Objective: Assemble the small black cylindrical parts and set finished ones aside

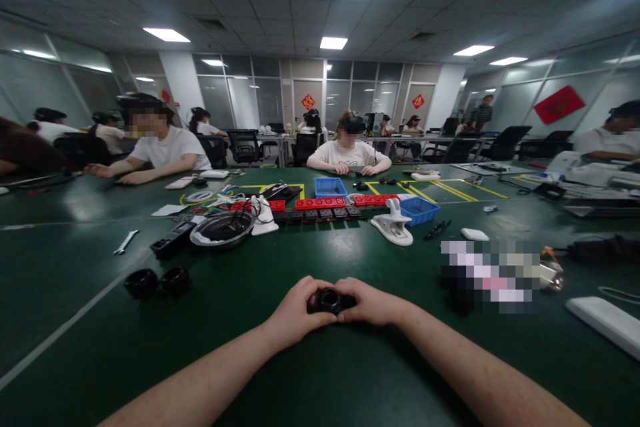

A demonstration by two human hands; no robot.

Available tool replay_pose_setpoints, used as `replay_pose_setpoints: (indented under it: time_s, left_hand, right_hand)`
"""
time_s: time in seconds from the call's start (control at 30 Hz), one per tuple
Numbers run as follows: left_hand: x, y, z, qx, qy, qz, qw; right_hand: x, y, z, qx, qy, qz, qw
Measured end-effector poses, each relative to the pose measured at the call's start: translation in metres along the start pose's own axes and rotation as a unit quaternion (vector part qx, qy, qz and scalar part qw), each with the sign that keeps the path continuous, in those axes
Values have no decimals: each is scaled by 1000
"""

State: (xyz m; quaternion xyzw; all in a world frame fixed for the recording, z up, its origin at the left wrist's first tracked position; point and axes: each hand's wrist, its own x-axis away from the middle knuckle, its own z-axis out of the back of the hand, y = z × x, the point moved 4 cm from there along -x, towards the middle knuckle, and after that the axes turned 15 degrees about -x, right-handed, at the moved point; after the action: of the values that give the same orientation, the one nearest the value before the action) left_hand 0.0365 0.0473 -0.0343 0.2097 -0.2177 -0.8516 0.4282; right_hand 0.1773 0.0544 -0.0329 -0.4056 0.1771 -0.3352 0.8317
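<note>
Between my two hands is a small black part with a round, ring-like opening (330, 299) facing me; its exact kind I cannot make out. My left hand (299, 310) is closed around its left side, thumb along the lower edge. From the other side my right hand (369, 302) grips it, thumb low and fingers over the top. Much of the part is hidden by the fingers. Off to the left, two black round, cup-like parts (141, 283) lie side by side on the green table (225, 373).
A metal bowl (223, 229) with black cable, red socket strips (320, 203), blue baskets (419, 211) and a white clamp stand (394, 223) line the middle. A wrench (126, 242) lies left; a white bar (607, 323) lies right. A co-worker (349, 147) sits opposite.
</note>
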Motion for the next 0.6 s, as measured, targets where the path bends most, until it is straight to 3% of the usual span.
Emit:
replay_pose_setpoints:
  time_s: [0.3, 0.47, 0.6]
  left_hand:
    - [2, 6, 1, 6, -1, 19, 1000]
    - [3, 4, -2, -13, 35, 65, 997]
    - [2, 1, -2, -11, 60, 72, 996]
  right_hand:
    - [-3, 6, -2, 15, 39, -30, 999]
    - [-2, 4, -13, 122, 136, -103, 978]
    - [-1, -5, -19, 197, 180, -107, 958]
